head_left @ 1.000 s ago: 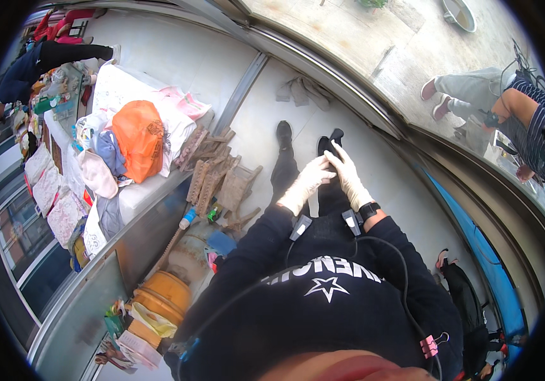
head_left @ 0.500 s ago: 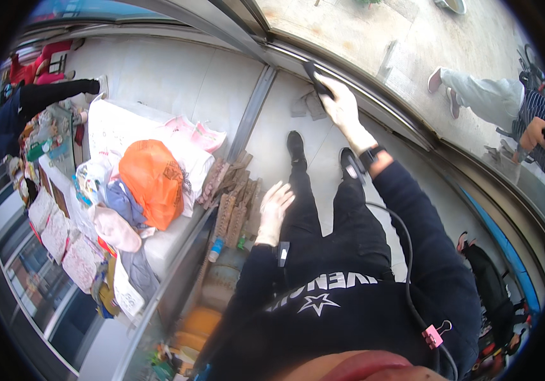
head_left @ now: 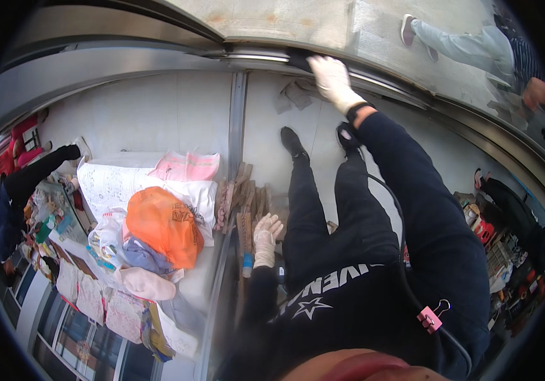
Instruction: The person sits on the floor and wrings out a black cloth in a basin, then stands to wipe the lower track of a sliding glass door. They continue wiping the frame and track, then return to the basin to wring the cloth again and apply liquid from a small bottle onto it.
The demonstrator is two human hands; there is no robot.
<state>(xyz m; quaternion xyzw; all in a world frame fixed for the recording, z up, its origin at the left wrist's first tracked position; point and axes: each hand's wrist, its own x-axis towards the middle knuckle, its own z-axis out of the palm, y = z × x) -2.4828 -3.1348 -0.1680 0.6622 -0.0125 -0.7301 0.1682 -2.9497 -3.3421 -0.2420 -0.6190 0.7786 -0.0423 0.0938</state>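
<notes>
My right hand [head_left: 333, 82], in a thin pale glove, reaches far out along a metal window or door frame [head_left: 374, 79]. A flat black piece [head_left: 298, 61] is held in it, lying against the rail; whether it is cloth or sponge I cannot tell. Low beside my left thigh, my left hand [head_left: 265, 240], gloved the same way, hangs with its fingers a little bent and nothing in it. Next to it are stacked brown, ridged strips [head_left: 243, 213] and a blue-banded item [head_left: 247, 263].
A glass counter to the left bears an orange bag [head_left: 164, 228], a pink cap [head_left: 148, 284] and white cloths [head_left: 116, 187]. Grey scraps [head_left: 293, 96] lie on the floor. Other people [head_left: 62, 157] stand at left and beyond the glass [head_left: 469, 47]. Shelved goods [head_left: 510, 267] are at right.
My view has turned and shifted. The black piece, raised at an angle before, now lies along the metal rail under my right hand. My left hand stays low by my thigh.
</notes>
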